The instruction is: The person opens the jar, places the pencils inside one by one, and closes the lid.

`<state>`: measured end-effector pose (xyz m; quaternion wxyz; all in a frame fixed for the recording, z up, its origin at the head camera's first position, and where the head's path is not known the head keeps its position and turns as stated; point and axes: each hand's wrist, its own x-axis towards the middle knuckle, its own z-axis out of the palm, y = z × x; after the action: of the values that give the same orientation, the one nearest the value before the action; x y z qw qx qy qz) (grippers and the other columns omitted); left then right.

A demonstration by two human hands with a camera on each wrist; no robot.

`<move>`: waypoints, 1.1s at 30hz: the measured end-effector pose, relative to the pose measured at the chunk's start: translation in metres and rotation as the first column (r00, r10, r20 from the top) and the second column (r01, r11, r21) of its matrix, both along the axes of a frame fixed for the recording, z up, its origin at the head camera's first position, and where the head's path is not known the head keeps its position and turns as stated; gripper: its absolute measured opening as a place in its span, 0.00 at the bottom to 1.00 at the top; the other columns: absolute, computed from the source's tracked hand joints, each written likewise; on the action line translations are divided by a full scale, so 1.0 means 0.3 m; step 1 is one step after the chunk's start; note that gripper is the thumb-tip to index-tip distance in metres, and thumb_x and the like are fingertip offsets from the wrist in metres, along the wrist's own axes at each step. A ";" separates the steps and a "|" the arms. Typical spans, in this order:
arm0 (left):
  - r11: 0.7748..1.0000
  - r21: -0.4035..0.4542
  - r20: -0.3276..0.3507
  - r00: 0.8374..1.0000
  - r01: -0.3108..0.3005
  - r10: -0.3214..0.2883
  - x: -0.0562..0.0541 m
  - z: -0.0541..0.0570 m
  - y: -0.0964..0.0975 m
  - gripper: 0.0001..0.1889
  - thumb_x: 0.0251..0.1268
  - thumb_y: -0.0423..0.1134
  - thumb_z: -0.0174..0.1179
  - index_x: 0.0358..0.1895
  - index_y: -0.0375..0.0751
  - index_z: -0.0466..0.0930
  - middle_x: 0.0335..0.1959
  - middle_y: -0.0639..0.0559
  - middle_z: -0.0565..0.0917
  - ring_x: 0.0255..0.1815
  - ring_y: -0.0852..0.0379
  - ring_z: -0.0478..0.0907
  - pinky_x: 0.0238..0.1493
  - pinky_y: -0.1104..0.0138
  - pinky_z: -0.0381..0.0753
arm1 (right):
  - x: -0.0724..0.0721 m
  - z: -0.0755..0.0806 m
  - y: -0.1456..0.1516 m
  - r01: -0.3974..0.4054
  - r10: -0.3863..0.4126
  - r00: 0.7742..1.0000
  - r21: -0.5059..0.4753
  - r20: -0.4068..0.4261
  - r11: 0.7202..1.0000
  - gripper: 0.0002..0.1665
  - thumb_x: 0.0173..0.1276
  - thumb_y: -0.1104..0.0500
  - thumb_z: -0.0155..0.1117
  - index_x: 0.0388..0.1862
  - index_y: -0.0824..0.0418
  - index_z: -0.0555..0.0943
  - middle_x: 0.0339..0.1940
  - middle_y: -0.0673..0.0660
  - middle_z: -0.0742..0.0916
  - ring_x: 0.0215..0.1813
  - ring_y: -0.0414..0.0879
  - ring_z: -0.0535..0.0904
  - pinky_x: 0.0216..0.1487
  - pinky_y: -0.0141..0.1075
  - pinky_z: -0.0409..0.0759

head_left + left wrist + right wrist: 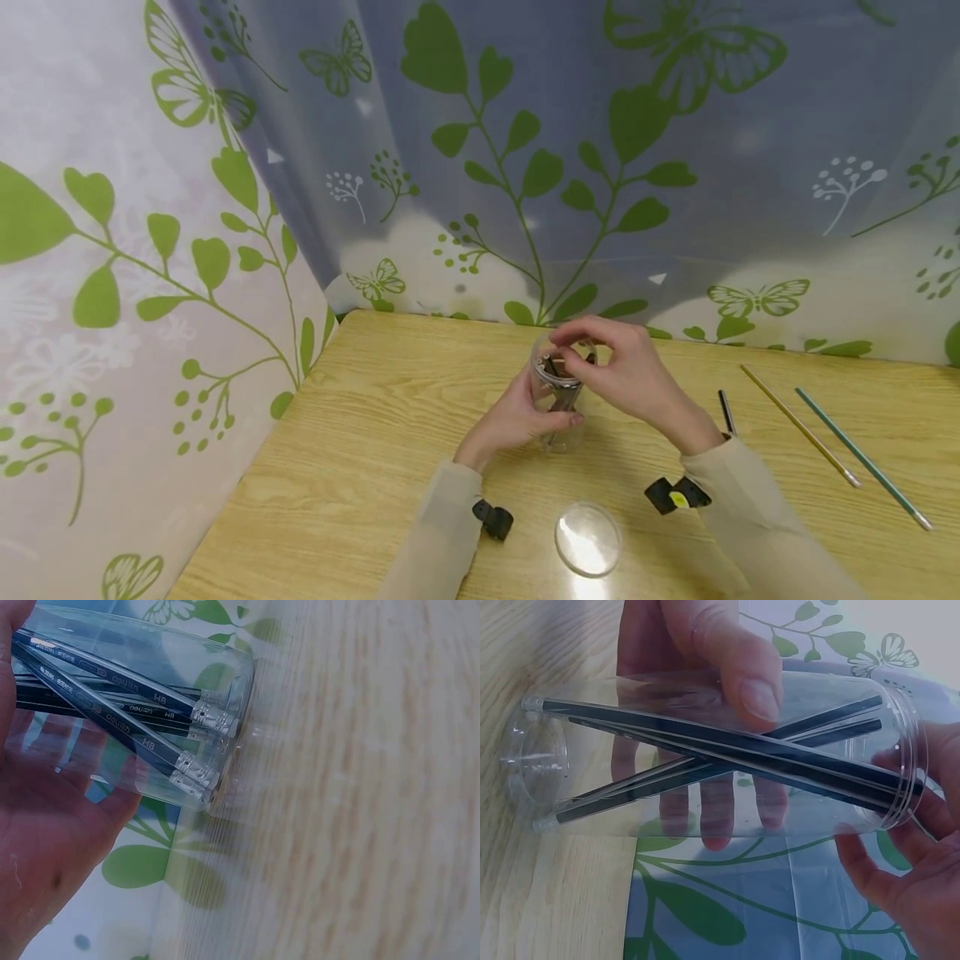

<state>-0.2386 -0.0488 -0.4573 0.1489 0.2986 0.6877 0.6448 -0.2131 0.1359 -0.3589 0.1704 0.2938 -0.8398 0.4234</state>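
My left hand grips a clear plastic jar with several dark pencils inside. In the left wrist view, their silver eraser ends point to the jar's base. The right wrist view has the pencils crossed in the jar, the left thumb lying across its near side. At the jar's mouth is my right hand, its thumb and fingers bent around the rim beside the pencil tips. Whether they pinch a pencil is hidden. A clear round lid lies on the table in front of the jar.
Right of my right arm, a gold pencil and a teal pencil lie on the wooden table. A black pencil is partly covered by that arm. A leaf-patterned curtain hangs behind the table and along the left.
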 end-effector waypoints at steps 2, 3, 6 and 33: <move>1.000 0.007 0.002 1.000 0.001 -0.001 -0.001 -0.001 0.001 0.44 0.61 0.30 0.69 0.77 0.62 0.58 0.72 0.53 0.76 0.73 0.56 0.72 0.78 0.51 0.64 | 0.001 -0.006 0.003 0.000 -0.001 1.000 -0.024 -0.025 1.000 0.13 0.67 0.70 0.68 0.47 0.58 0.88 0.46 0.52 0.91 0.46 0.44 0.87 0.47 0.38 0.86; 1.000 0.007 0.001 1.000 0.000 0.000 -0.001 -0.001 0.001 0.44 0.61 0.29 0.69 0.76 0.61 0.58 0.71 0.52 0.76 0.73 0.56 0.72 0.78 0.52 0.64 | 0.001 -0.009 0.006 -0.002 0.000 0.999 -0.037 -0.036 0.999 0.13 0.66 0.70 0.69 0.47 0.58 0.88 0.46 0.53 0.91 0.47 0.44 0.87 0.48 0.37 0.86; 1.000 0.000 -0.005 1.000 -0.005 0.005 -0.003 -0.001 0.002 0.43 0.61 0.29 0.70 0.76 0.60 0.59 0.70 0.50 0.77 0.72 0.56 0.73 0.77 0.52 0.64 | 0.002 -0.015 0.017 -0.008 0.003 0.998 -0.070 -0.068 0.998 0.15 0.64 0.71 0.70 0.48 0.59 0.88 0.48 0.53 0.90 0.49 0.44 0.87 0.50 0.33 0.85; 0.998 -0.032 0.009 0.999 -0.047 0.047 -0.002 -0.005 0.006 0.42 0.60 0.30 0.72 0.76 0.52 0.62 0.67 0.48 0.79 0.69 0.58 0.75 0.78 0.51 0.62 | 0.044 -0.051 0.148 0.143 -0.152 0.984 -0.097 -0.090 0.985 0.24 0.65 0.71 0.70 0.59 0.59 0.83 0.53 0.57 0.90 0.56 0.30 0.81 0.50 0.23 0.80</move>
<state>-0.2390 -0.0470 -0.4589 0.1419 0.2766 0.7038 0.6388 -0.2000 0.1804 -0.3742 0.2548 0.2430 -0.8300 0.4325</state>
